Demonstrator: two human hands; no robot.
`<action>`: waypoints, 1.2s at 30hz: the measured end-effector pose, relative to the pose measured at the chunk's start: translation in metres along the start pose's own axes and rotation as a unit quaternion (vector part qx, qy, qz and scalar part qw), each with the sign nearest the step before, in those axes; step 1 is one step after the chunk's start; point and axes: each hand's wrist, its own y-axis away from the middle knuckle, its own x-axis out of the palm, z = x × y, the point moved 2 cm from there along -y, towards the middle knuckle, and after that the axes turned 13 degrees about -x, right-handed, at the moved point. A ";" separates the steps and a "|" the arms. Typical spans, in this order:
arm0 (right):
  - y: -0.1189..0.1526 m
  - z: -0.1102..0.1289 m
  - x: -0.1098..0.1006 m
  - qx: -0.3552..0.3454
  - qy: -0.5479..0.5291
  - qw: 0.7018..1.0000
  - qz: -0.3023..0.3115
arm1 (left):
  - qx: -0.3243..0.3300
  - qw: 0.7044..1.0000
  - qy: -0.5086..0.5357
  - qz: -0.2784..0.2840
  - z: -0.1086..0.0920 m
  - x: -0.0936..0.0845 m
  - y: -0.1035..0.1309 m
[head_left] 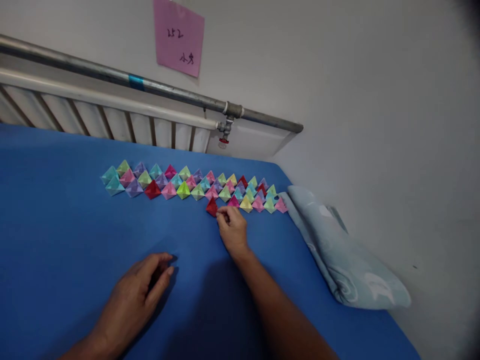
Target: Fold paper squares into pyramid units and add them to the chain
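Note:
Between the thumb and fingers of my right hand [233,229] is the edge of a dark red folded paper piece [212,206], shaped like a small pointed diamond. It sits at the left end of the front row, beside a magenta folded paper piece [233,201]. Behind it, several more folded pieces in pink, green, purple, teal and yellow stand in close diagonal rows, among them a red one [152,189] and a bright green one [183,190]. My left hand [137,292] rests low over the blue surface, holding nothing, its thumb and fingers apart.
The blue surface [56,215] runs back to a white radiator [161,131] under a metal pipe [176,93] with a red-handled valve [224,141]. At the right lies a folded pale-green blanket [337,245] against the wall. A pink note [179,37] hangs above.

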 end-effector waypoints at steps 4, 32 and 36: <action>-0.005 0.004 0.017 0.008 -0.007 1.000 0.010 | 0.008 1.000 -0.009 -0.001 0.001 0.001 0.000; -0.003 0.005 0.016 -0.022 0.053 0.995 0.080 | 0.048 0.999 -0.022 -0.014 0.001 0.002 0.000; -0.001 0.012 0.021 -0.041 0.130 0.978 0.160 | 0.056 0.998 -0.021 -0.016 0.002 0.002 0.000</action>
